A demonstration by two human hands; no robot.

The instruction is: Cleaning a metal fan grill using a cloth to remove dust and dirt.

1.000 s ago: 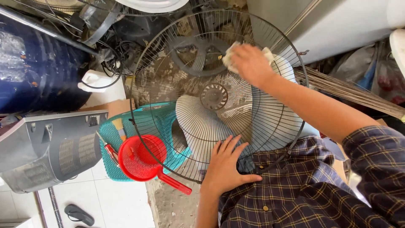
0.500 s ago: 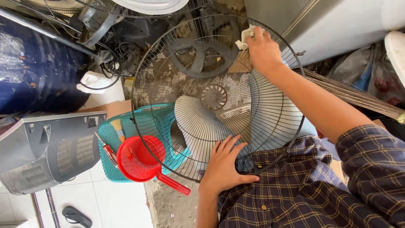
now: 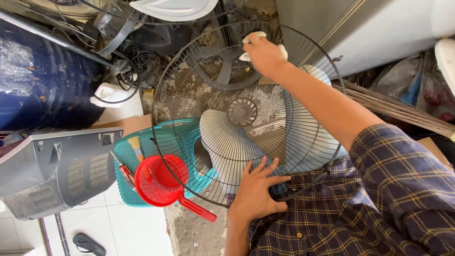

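Note:
A round wire fan guard stands in front of me, with white fan blades behind it. My right hand presses a white cloth against the guard's upper wires, fingers closed on the cloth. At the guard's lower rim my left hand lies flat with fingers spread, steadying it against my checked shirt.
A red strainer scoop rests on a teal basket at the lower left, beside a grey appliance housing. A dark blue drum stands at the left, a bundle of broom sticks at the right, a sandal on the tiles.
My right hand has slid with the cloth from the guard's upper right towards its top, moving leftwards along the wires. The left hand has stayed at the lower rim.

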